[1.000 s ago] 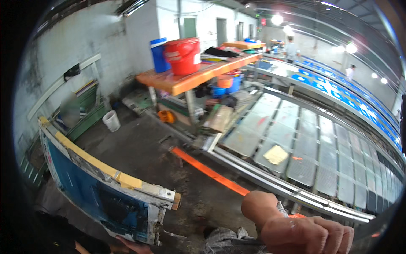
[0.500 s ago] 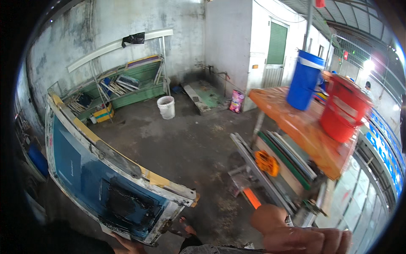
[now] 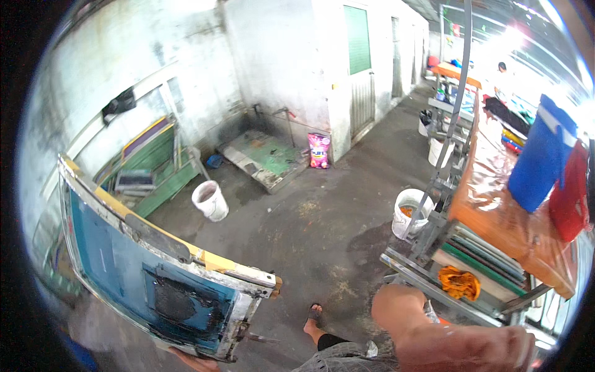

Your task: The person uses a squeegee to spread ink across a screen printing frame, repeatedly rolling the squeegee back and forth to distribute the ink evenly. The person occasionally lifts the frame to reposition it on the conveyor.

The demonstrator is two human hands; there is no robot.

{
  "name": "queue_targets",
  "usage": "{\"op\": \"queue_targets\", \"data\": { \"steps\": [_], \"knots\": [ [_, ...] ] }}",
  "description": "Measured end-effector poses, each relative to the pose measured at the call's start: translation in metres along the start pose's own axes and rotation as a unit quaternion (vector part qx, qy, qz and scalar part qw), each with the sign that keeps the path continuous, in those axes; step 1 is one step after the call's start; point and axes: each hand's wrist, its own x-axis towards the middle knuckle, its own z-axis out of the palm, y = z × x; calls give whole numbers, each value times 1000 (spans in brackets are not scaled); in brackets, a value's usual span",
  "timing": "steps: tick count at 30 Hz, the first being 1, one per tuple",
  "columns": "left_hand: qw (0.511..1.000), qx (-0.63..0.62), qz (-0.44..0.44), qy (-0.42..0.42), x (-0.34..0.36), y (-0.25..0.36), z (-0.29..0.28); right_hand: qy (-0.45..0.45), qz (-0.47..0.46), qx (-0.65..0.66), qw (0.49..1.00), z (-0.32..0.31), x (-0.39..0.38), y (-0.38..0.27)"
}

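Blue-meshed frame (image 3: pixel 149 260) at eight o'clock.
Left hand (image 3: pixel 197 363) touches its lower edge at seven, grip impossible to tell; right hand (image 3: pixel 468 348), between four and five, is clenched, any contents hidden.

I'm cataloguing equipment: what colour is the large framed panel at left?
The framed panel is blue with a blackish patch; the head view shows it best.

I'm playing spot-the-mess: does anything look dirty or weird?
Yes: the flat blue panel in a scuffed pale frame, lower left, has a patchy black smear near its right end, breaking up the blue. I can't tell whether it's damage.
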Motion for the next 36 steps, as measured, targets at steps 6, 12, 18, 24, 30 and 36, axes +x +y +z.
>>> {"op": "queue_targets", "data": {
  "steps": [6,12,18,24,30,36],
  "knots": [
    [995,-36,-89,-5,151,-71,166,-21,23,-175,984,-108,-43,125],
    [986,-40,-152,-49,272,-163,328,124,0,-182,976,-206,-69,240],
    [972,-57,-181,-140,393,-291,522,-201,-133,-274,931,-404,-63,337],
    [939,-86,-196,-271,504,-389,736,-323,119,-629,697,-623,-56,364],
    [914,-2,-263,-308,483,-447,1061,99,413,-739,523,-855,-75,300],
    [846,4,-195,-497,403,-577,1291,229,380,-773,454,-1041,-88,213]
  ]
}}
